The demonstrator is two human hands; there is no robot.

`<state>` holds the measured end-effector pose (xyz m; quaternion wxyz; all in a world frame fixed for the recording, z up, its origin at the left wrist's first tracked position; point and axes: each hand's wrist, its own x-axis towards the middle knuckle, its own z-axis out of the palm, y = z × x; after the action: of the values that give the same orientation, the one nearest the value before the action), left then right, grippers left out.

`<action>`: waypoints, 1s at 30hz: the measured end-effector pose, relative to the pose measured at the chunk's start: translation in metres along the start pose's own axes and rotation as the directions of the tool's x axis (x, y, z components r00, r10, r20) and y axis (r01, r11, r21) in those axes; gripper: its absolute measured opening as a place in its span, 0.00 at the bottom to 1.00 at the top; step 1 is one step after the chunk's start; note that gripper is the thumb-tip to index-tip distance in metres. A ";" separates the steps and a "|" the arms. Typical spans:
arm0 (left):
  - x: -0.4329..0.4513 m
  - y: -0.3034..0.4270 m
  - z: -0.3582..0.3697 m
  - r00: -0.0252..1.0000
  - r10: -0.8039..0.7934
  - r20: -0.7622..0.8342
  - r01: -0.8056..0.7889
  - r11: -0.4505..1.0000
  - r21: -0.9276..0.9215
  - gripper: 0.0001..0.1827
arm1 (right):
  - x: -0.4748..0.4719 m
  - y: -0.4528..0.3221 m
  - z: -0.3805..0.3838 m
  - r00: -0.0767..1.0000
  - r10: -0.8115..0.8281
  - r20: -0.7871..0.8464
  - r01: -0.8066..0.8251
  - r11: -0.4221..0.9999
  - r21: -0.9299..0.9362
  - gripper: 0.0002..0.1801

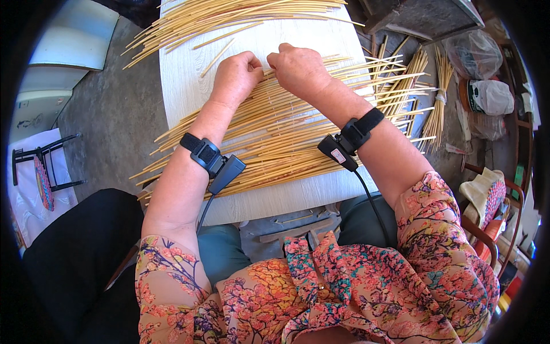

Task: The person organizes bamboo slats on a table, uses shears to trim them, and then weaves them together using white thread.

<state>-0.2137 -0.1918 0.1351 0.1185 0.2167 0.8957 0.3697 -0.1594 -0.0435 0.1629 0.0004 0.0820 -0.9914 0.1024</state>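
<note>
Thin yellow-brown plant stalks (275,133) lie side by side across the white wood-grain table (189,90), joined by rows of fine thread into a loose mat. At the far edge of this mat, my left hand (238,77) has its thumb and forefinger pinched together; whatever they may hold is too small to tell. Just right of it, my right hand (296,66) is curled above the same edge, its fingertips largely hidden. Both hands are close together but apart. A loose pile of stalks (240,17) lies at the table's far end, with short single stalks (217,58) nearer my left hand.
Tied stalk bundles (438,101) stand on the floor right of the table. Beyond them are plastic-wrapped containers (492,96). A chair with a cushion (494,202) is at the right, a folding stand (47,163) at the left. A dark-clothed leg (90,228) is beside me.
</note>
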 end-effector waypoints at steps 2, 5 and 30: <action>0.000 0.002 0.000 1.000 0.003 0.002 -0.003 1.000 0.002 0.04 | 0.000 0.002 0.001 1.000 0.023 0.000 -0.023 1.000 0.013 0.09; 0.000 0.001 -0.001 1.000 0.009 0.011 -0.009 1.000 0.013 0.04 | 0.001 0.002 0.001 1.000 0.028 -0.001 -0.028 0.999 0.015 0.09; 0.003 -0.002 -0.008 0.978 0.003 0.210 0.030 0.987 -0.156 0.03 | 0.005 0.020 0.018 0.981 -0.110 -0.159 0.108 0.994 -0.016 0.04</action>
<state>-0.2201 -0.1972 0.1391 0.2316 0.2383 0.8475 0.4140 -0.1673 -0.0285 0.1415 0.0859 0.1277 -0.9825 0.1050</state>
